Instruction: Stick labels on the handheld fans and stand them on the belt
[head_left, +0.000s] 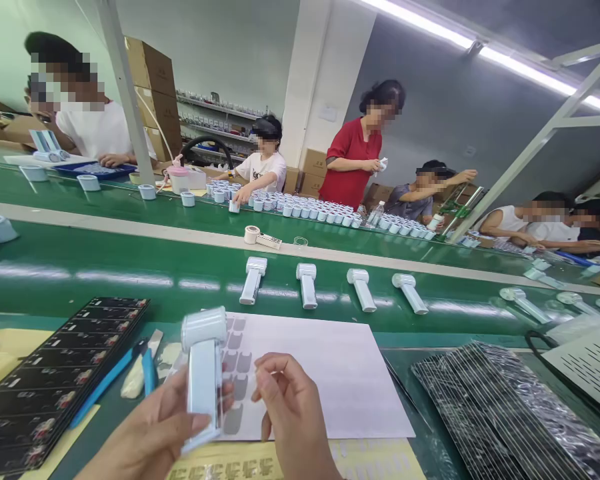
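Left hand: I grip a white handheld fan upright.
Right hand: fingers pinched beside it.
Surface: green conveyor belt beyond my hands, white sheet beneath them.

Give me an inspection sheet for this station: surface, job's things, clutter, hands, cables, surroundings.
Surface: green bench in front of a green belt.
Job's things: pale blue handheld fan held upright; white sticker sheet beneath.
Clutter: black tray at left, blue tweezers, stack of shiny black strips at right, tape roll.
Hands: left hand grips the fan; right hand pinched beside the fan, whether it holds a sticker cannot be told.
Cables: black cord at right edge.
Surroundings: four fans on belt; other people working opposite; cardboard boxes.
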Demonstrator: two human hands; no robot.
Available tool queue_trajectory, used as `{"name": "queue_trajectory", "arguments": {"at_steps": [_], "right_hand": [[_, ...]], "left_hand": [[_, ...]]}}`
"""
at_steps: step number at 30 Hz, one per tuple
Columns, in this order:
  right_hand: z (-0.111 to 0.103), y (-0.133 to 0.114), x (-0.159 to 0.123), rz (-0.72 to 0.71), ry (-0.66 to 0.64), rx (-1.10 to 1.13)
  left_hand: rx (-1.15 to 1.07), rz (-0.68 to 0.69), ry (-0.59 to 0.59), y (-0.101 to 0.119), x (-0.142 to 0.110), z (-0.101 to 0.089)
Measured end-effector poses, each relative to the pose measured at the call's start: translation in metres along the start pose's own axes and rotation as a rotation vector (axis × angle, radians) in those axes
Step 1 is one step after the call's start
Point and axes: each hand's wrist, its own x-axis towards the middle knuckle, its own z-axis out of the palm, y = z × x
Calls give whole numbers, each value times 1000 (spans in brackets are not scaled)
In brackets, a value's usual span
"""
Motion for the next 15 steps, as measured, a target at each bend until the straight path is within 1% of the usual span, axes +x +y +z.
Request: {"name": "queue_trajectory", "arguments": {"at_steps": [2, 3, 4, 5, 6, 8, 10, 13, 15], "right_hand": [[-8, 2, 10, -37, -9, -447], [-10, 3, 14, -60, -30, -661], [-11, 4, 20, -85, -58, -832], [-10, 6, 25, -106, -89, -948], [-9, 8, 30, -122, -115, -1014], [-3, 15, 39, -151, -131, -1062], [3, 24, 47, -205, -134, -1120], [11, 41, 52, -328, -94, -1197], [13, 51, 54, -411, -32, -1239]], "left_hand": [[154, 26, 40, 21, 21, -9], [259, 62, 71, 33, 34, -12], [337, 94, 75, 46, 49, -15], [376, 126, 79, 59, 64, -18], [404, 155, 86, 72, 80, -19], [468, 198, 134, 93, 113, -19], [540, 207, 195, 107, 144, -18], [620, 206, 275, 114, 182, -18], [661, 236, 316, 115, 198, -21]]}}
